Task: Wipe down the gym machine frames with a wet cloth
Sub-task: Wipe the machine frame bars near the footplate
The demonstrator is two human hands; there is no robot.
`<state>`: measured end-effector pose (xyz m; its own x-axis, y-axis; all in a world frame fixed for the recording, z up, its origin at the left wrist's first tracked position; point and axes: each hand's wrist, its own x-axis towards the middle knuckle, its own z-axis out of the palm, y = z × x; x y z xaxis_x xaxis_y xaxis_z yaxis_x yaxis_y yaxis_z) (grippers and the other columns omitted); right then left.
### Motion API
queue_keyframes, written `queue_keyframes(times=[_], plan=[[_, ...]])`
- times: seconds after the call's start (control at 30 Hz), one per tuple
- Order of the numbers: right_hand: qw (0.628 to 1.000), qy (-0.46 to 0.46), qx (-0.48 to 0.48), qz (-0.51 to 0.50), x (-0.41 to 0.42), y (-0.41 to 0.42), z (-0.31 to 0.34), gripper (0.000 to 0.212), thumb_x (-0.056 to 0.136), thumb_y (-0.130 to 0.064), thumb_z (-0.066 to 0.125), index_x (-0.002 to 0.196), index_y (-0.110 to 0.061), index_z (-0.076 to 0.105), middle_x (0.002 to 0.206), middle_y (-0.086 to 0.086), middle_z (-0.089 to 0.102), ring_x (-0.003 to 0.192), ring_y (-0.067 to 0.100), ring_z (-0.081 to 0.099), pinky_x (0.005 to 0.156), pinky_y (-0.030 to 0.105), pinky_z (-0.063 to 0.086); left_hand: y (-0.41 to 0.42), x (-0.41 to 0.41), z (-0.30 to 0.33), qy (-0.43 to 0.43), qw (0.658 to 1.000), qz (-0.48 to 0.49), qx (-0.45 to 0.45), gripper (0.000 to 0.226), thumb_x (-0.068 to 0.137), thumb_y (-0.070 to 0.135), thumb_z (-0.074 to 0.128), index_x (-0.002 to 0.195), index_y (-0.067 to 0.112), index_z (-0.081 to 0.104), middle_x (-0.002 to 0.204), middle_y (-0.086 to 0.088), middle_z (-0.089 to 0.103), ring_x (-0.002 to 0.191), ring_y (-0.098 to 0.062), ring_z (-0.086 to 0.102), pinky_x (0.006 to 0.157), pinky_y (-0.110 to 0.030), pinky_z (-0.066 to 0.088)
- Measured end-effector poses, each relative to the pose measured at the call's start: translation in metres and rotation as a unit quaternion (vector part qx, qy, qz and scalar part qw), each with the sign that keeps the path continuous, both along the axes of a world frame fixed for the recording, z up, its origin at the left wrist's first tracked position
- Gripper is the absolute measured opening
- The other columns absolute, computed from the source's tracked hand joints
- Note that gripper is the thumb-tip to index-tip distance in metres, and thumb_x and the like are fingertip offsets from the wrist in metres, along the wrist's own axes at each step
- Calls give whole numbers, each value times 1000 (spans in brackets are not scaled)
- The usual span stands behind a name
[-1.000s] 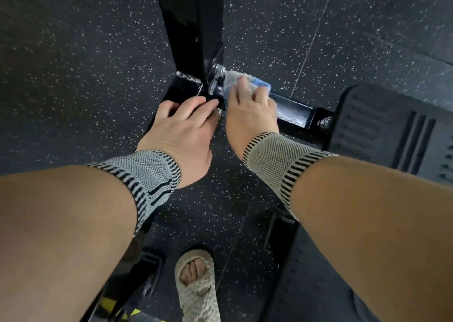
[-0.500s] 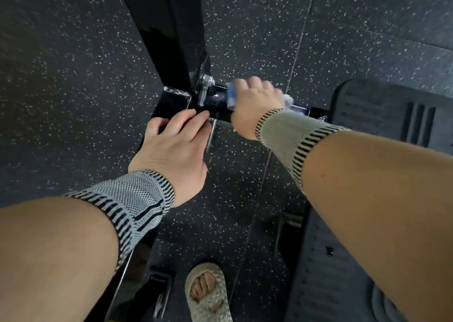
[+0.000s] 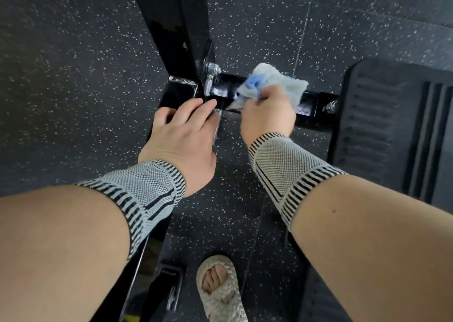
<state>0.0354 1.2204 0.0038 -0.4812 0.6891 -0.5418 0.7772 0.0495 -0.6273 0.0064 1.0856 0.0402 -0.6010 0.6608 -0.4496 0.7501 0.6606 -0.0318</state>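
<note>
Cloth (image 3: pixel 282 83): pale grey-white w/ a blue patch at its left edge, crumpled, fluffy-looking. Sits on the black horizontal bar (image 3: pixel 311 106) of the machine frame, mid-scene, just right of the bolted joint. Right hand (image 3: pixel 268 116) grips it, fingers curled round the bunched near edge, cloth pressed to the bar top. Bar surface is glossy black w/ pale wet-looking smears left & right of the cloth. Silver bolt (image 3: pixel 212 68) at the joint where the black upright post (image 3: pixel 176 27) meets the bar; another bolt (image 3: pixel 331 107) at the bar's right end.

Left hand (image 3: pixel 182 135) lies flat on the frame near the joint, fingers straight & together, holding nothing. Both wrists wear grey-black striped knit bands.

Dark ribbed footplate (image 3: pixel 392 125) at right. Speckled black rubber floor (image 3: pixel 73 76). Sandalled foot (image 3: pixel 220 287) near bottom centre. No readable writing or brand.
</note>
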Motion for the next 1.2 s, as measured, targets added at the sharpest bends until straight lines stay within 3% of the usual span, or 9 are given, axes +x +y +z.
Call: queue_keyframes(times=[0.17, 0.3, 0.4, 0.5, 0.67, 0.83, 0.97, 1.1, 1.2], plan=[[990, 41, -18, 136, -25, -27, 0, 23, 92, -12, 49, 106, -22, 64, 88, -7, 63, 77, 10, 59, 64, 23, 51, 0, 0, 0, -3, 999, 14, 28, 63, 87, 31, 45, 147, 27, 27, 157, 14, 13, 143, -8, 5, 110, -37, 10], [992, -14, -69, 106, 14, -7, -8, 31, 95, -4, 44, 119, -17, 61, 86, -12, 53, 75, 5, 55, 59, 15, 48, 1, -1, 1, 1, 1000, 9, -4, 61, 90, 29, 44, 148, 23, 25, 160, 10, 5, 145, -10, 2, 112, -41, 11], [995, -79, 18, 65, 38, 5, -11, 30, 95, -8, 41, 121, -5, 56, 114, 9, 60, 105, 26, 57, 88, 30, 45, 1, 0, 2, -2, 1000, 6, -7, 59, 91, 27, 42, 148, 22, 25, 160, 9, 4, 145, -11, 2, 113, -43, 12], [992, -106, -10, 68, 34, 4, -4, 24, 99, -11, 36, 114, -11, 54, 108, 11, 60, 96, 23, 58, 81, 18, 44, 1, 0, 1, 0, 1000, 4, -6, 60, 91, 27, 42, 148, 22, 25, 160, 9, 4, 145, -11, 2, 113, -42, 12], [976, -75, -23, 202, 5, -13, -3, 33, 95, -12, 40, 120, -5, 60, 119, 15, 61, 111, 32, 56, 88, 35, 43, 2, 0, 2, -2, 1000, 6, -3, 61, 89, 28, 46, 147, 23, 27, 160, 9, 6, 144, -11, 2, 112, -43, 12], [993, -92, 50, 64, 34, 10, -6, 36, 99, -13, 33, 119, 6, 56, 120, 24, 57, 114, 37, 51, 100, 40, 39, 1, 0, 2, -3, 1000, 8, -8, 62, 91, 26, 43, 149, 23, 23, 160, 9, 3, 145, -11, 0, 114, -44, 10], [997, -51, 53, -20, 36, 17, -1, 26, 102, -23, 36, 108, -8, 56, 85, -1, 56, 64, 4, 46, 52, 6, 39, 0, 0, 1, -3, 1000, 6, -6, 61, 91, 27, 43, 149, 23, 23, 160, 9, 3, 145, -12, 1, 113, -42, 9], [970, -73, 189, 137, 7, 25, -1, 20, 97, -26, 47, 110, -14, 55, 114, 1, 52, 104, 17, 46, 92, 29, 43, 1, -1, 1, 2, 1000, 2, -7, 62, 89, 30, 45, 148, 22, 27, 160, 9, 7, 145, -12, 3, 111, -42, 11], [918, -43, 250, 305, -23, 24, 0, 30, 95, -16, 48, 125, -13, 47, 121, 6, 50, 113, 23, 44, 101, 35, 38, 1, -1, 1, 9, 1000, 3, -14, 62, 90, 32, 43, 149, 22, 25, 160, 10, 6, 143, -11, 2, 110, -39, 9]])
